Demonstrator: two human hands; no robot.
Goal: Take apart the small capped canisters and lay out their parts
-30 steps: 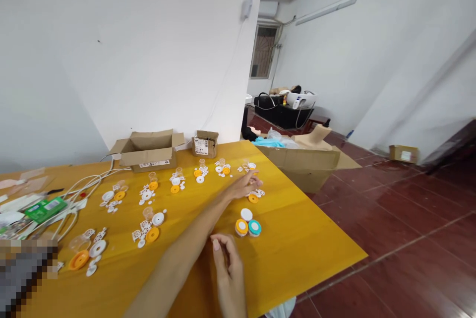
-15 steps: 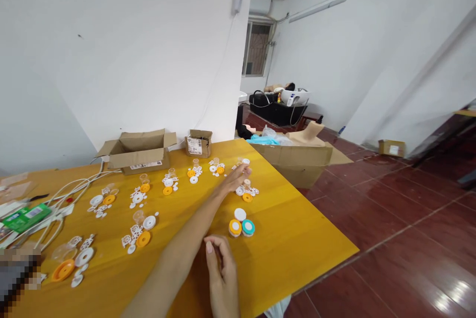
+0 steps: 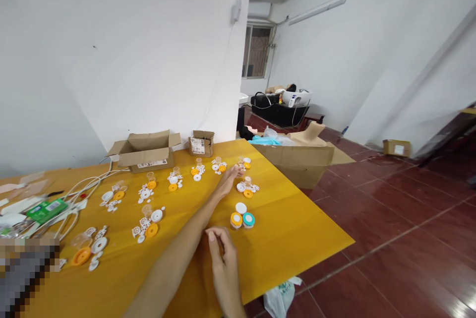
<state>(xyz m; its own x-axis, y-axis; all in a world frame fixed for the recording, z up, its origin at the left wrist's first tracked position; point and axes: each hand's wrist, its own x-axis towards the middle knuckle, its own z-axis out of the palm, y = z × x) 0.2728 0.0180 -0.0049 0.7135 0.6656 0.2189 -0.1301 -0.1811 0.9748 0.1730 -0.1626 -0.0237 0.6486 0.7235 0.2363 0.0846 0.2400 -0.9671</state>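
Note:
My left arm stretches far across the yellow table. My left hand lies with fingers stretched out beside a far cluster of small white and orange plastic parts and close to another cluster. My right hand rests near the front edge, its fingers curled and pinched together; what they hold, if anything, is too small to see. Just beyond it sit a white cap, an orange-rimmed disc and a teal-rimmed disc.
Several more clusters of white and orange parts lie across the table. Two open cardboard boxes stand by the wall. White cables and a green packet lie at the left. A large carton stands beyond the table's right edge.
My left hand has drawn back slightly from the far cluster and its fingers have straightened. My right hand has stayed curled by the front edge. The view has shifted a little.

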